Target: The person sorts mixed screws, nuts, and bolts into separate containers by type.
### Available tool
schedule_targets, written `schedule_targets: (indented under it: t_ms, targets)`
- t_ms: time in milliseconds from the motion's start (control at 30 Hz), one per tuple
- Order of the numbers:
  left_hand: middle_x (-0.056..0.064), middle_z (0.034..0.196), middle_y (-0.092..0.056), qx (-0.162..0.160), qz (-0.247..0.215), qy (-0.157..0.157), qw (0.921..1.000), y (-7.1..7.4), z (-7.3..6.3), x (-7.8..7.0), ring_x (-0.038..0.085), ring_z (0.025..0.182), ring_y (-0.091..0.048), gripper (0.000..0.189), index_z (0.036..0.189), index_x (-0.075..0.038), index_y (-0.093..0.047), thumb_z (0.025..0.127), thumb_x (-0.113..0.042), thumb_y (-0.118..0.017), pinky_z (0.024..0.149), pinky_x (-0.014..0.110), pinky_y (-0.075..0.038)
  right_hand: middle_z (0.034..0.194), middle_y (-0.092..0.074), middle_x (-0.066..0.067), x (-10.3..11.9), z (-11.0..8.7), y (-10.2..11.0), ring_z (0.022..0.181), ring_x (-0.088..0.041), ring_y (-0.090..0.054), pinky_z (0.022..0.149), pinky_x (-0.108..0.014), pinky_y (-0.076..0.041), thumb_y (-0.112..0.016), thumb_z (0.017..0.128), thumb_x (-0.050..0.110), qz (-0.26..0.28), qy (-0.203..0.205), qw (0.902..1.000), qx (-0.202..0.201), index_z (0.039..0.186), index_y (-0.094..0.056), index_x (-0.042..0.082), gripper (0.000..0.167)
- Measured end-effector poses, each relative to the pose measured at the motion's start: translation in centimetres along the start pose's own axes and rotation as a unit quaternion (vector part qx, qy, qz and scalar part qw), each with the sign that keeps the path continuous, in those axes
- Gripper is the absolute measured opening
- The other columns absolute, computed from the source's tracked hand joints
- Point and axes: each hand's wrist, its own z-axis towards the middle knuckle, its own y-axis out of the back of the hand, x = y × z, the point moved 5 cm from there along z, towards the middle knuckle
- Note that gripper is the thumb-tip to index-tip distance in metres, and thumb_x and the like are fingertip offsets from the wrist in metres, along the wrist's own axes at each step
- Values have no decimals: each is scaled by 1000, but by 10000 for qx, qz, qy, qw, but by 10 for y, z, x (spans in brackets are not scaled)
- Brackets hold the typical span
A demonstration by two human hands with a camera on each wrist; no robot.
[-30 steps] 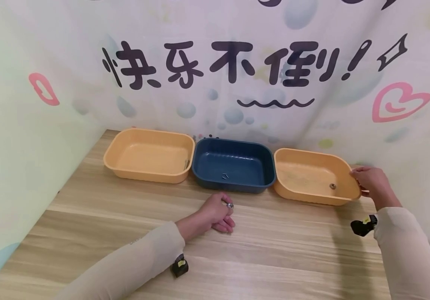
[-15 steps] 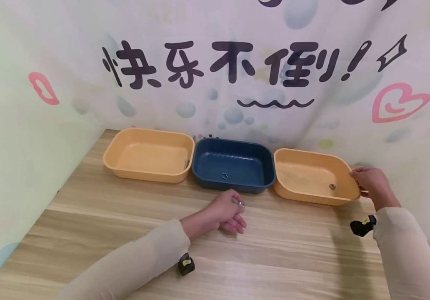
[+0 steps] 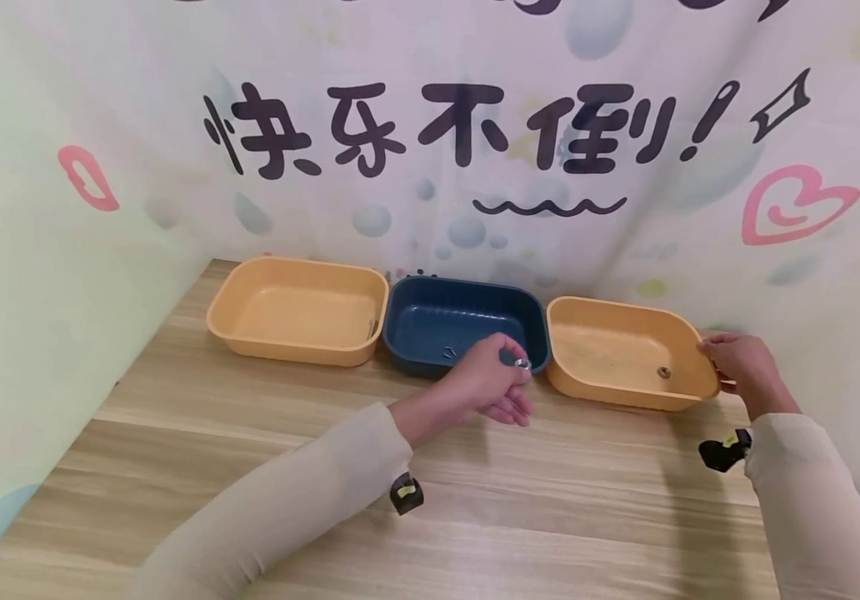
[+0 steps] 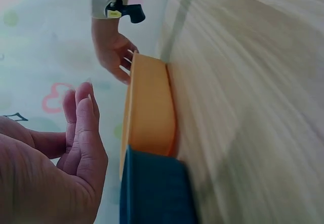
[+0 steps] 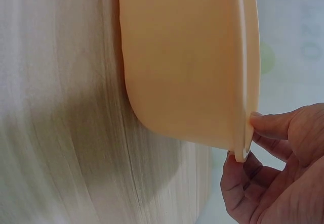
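Observation:
In the head view my left hand (image 3: 486,379) pinches a small shiny metal nut (image 3: 522,364) between thumb and index finger, over the front right edge of the blue basin (image 3: 415,360). The nut is hidden in the left wrist view. My right hand (image 3: 745,367) grips the right end of an orange basin (image 3: 610,398), thumb inside the rim and fingers below it, as the right wrist view shows. One small metal nut (image 3: 664,372) lies inside that basin. Two thin metal pieces, possibly small screws (image 3: 450,352), lie in the blue basin.
A second orange basin (image 3: 298,354) stands at the left end of the row, with a thin metal piece like a bolt (image 3: 373,328) near its right wall. All three basins line the back of the wooden table (image 3: 587,500), against a printed cloth backdrop (image 3: 400,225).
My left hand has moved right and away from me with the nut, from in front of the blue basin to over its front right edge. My right hand stays on the rim.

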Motion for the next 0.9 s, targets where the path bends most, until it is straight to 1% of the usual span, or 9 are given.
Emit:
schedule_targets:
  t_ms: [133,233,300,400,567,667,767,833,900]
  targets:
    - [18,69,-69,-68,-66,-138,9999,-11,8,-15,27,54,-68,12,108,-16,-48,99,-12,-55,46,30,-53,78,-59,3,1,-1,-1,73,-17,-59,68,-32,-54,-49,101,28,20,24,10000,-52,132,-46,-9,48]
    - [17,66,-68,-217,-159,-186,9995,-18,15,-22,25,51,-66,11,107,-16,-49,99,-12,-56,44,29,-52,78,-59,3,2,-1,-2,73,-18,-58,67,-31,-54,-48,101,27,33,44,10000,-53,132,-46,-8,47]
    - [16,65,-68,-301,-201,-218,9991,-24,20,-24,25,50,-65,11,106,-16,-49,98,-12,-56,46,31,-53,79,-59,2,2,-2,-3,73,-18,-58,67,-31,-54,-48,101,27,22,50,10000,-49,132,-45,-9,47]
    - [16,63,-67,-380,-210,-223,9988,-33,28,-26,25,48,-64,10,103,-16,-49,98,-12,-57,49,32,-54,79,-59,2,3,-4,-2,73,-18,-58,66,-30,-54,-47,102,27,-28,37,10000,-57,133,-45,-9,47]
    - [15,60,-66,-440,-244,-207,9985,-48,39,-29,25,47,-63,12,101,-16,-47,97,-11,-57,48,32,-53,81,-59,1,3,-6,-1,74,-18,-57,67,-30,-54,-47,102,27,-49,39,10000,-52,133,-45,-9,47]
    - [15,59,-66,-506,-215,-194,9983,-55,47,-32,25,47,-63,12,100,-16,-47,97,-11,-58,58,39,-56,81,-59,1,4,-5,0,74,-18,-56,67,-30,-54,-47,102,27,-54,80,9999,-98,132,-46,-9,47]
    - [13,58,-65,-643,-88,-94,9979,-61,54,-32,25,46,-63,12,98,-16,-47,97,-11,-58,69,44,-56,80,-58,2,3,-4,0,74,-19,-56,66,-30,-53,-47,102,27,-25,99,9999,-124,132,-46,-8,47]
    - [13,58,-65,-711,-10,5,9975,-65,59,-30,25,46,-63,12,96,-16,-47,97,-11,-57,70,45,-56,80,-58,2,2,-4,0,74,-19,-56,68,-31,-53,-47,102,27,17,82,9999,-111,133,-46,-8,47]
    - [12,57,-65,-806,127,115,9966,-68,64,-28,25,47,-64,12,95,-16,-47,97,-12,-58,67,42,-56,81,-58,1,1,-3,-1,75,-20,-56,69,-32,-53,-47,102,27,33,68,9999,-84,133,-46,-8,47]
